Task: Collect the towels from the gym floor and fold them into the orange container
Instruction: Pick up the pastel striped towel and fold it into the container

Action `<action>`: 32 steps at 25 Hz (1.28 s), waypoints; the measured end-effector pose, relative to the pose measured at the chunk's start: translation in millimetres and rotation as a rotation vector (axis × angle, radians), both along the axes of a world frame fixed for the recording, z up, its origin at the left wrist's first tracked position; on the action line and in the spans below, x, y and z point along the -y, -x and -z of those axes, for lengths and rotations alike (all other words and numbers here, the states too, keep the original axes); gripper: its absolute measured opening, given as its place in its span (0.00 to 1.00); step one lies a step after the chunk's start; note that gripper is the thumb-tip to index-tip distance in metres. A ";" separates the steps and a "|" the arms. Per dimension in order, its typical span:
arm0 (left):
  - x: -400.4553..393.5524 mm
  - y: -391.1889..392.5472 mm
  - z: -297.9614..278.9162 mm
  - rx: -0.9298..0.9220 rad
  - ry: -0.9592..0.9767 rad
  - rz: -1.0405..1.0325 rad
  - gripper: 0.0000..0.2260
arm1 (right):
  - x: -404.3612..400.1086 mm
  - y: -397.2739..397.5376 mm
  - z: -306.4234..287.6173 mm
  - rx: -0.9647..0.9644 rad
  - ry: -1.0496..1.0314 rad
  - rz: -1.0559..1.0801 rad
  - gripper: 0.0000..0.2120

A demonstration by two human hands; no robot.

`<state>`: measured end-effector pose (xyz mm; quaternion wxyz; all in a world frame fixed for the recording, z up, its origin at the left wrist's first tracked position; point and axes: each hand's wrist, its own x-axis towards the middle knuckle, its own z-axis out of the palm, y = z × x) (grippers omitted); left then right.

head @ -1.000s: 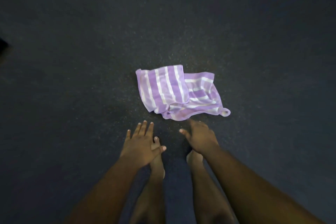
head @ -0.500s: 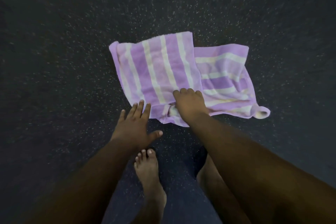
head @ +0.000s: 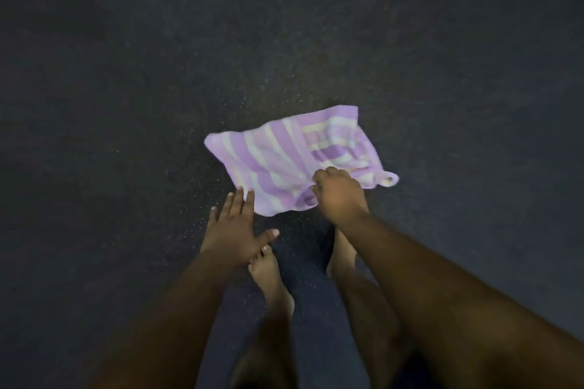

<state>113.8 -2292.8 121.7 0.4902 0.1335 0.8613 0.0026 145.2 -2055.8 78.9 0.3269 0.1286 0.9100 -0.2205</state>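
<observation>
Down low, the right hand (head: pixel 339 196) pinches the purple striped towel's (head: pixel 284 161) near edge. Left hand (head: pixel 235 227) hovers beside it, fingers spread, above dark speckled floor (head: pixel 126 104) and bare feet (head: pixel 268 271).

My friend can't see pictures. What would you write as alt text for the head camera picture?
A person's right hand pinches the near edge of a crumpled purple and white striped towel on a dark speckled floor. The left hand is open, fingers spread beside the towel. Bare feet show below.
</observation>
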 end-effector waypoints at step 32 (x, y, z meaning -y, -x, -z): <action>-272.1 -145.2 -562.9 -0.238 -0.646 1.572 0.48 | 1.8 -385.2 -638.7 -0.495 -0.582 1.927 0.08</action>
